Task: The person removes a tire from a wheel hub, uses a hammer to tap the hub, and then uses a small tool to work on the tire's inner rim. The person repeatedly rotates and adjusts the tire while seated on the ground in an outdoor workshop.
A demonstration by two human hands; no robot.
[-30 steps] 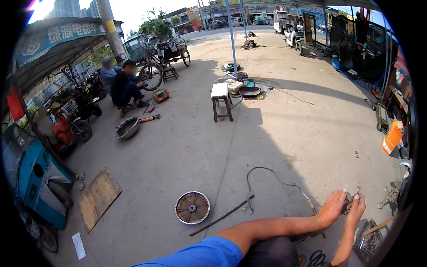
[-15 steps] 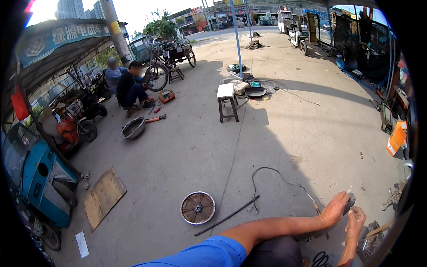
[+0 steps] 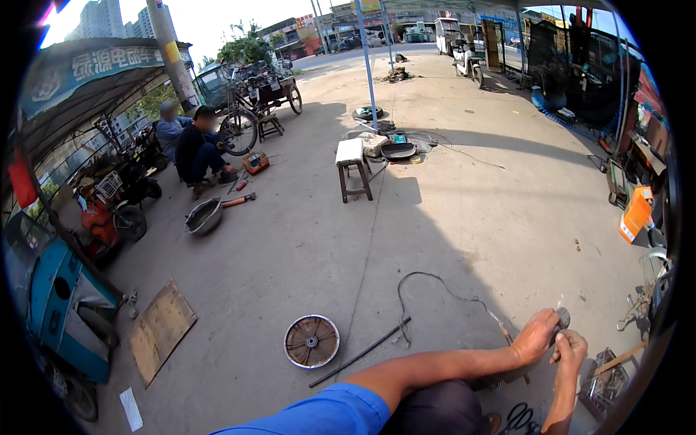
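Observation:
My left hand (image 3: 536, 333) is closed around a dark grey object (image 3: 562, 316) at the lower right, too small to identify, over my dark-trousered legs. My right hand (image 3: 569, 348) is just below it, fingers curled and pinched; what they hold, if anything, is unclear. A cable with a wooden-handled end (image 3: 505, 331) lies close to my left hand. A spoked metal wheel (image 3: 312, 341) lies flat on the concrete, next to a black tube (image 3: 359, 357). Black loops (image 3: 518, 419) lie by my legs.
Two other people (image 3: 196, 152) squat beside a tricycle (image 3: 275, 94). A white-topped stool (image 3: 349, 151) stands ahead near a blue pole (image 3: 368, 65). A metal basin (image 3: 203, 216) and board (image 3: 163, 330) are left, a teal vehicle (image 3: 65, 304) further left. An orange box (image 3: 636, 214) is right.
My right hand has dropped a little below my left, its fingers now curled under the grey object. My left hand still grips the object. The whole view has shifted slightly.

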